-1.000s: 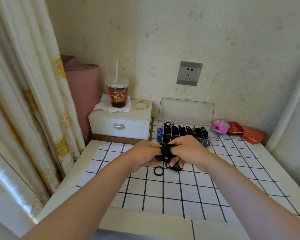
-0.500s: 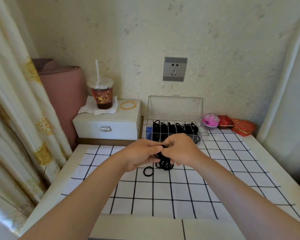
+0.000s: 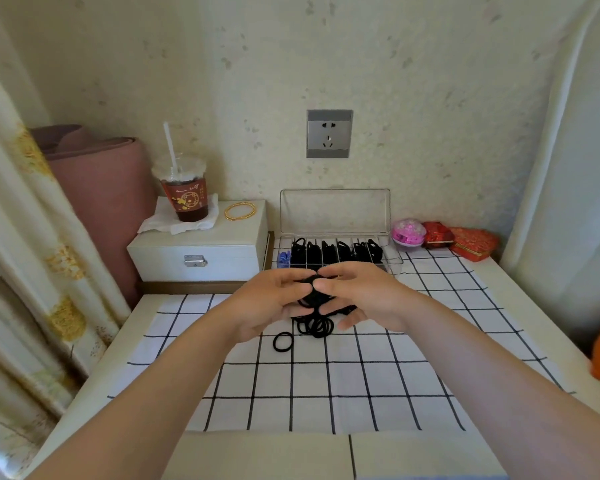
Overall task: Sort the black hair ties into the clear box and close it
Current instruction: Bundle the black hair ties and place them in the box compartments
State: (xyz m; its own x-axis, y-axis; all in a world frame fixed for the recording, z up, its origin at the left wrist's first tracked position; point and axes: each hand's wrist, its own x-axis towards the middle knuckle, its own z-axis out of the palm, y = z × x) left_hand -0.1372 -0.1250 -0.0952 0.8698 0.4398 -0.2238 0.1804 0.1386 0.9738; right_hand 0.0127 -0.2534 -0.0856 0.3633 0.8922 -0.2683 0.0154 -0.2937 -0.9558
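Left hand grip: the left hand [image 3: 274,303] is clenched on one side of a bundle of black hair ties [image 3: 314,297], thumb and fingers pinching it at the centre of the frame.
Right hand grip: the right hand [image 3: 359,294] is clenched on the other side of the same bundle, fingertips meeting the left hand's across it.
Which way to go: the clear box [image 3: 336,252] lies straight behind the hands, just above them in the frame, so the carry looks like a short push away from the person.
Long axis: the box runs left to right across the frame, its dividers cutting it into narrow slots; most slots already show black ties, and whether a free one remains I cannot tell.
Nearer hand: both sit about equally near the box.
Lid: the lid [image 3: 335,211] stands upright at the back, open.
Loose ties: a small heap of ties [image 3: 317,325] lies on the cloth right under the hands, and a single tie [image 3: 283,341] lies just beside it, toward lower left.
Surface: a white checked cloth [image 3: 326,393] spread flat over the counter [image 3: 257,455].
Room: a white jewellery box [image 3: 198,251] stands left of the clear box, carrying a drink cup [image 3: 184,192] and a gold bangle [image 3: 239,211]; a pink case [image 3: 407,232] and red pouches [image 3: 461,240] sit at right; a curtain [image 3: 32,271] hangs down the left edge.
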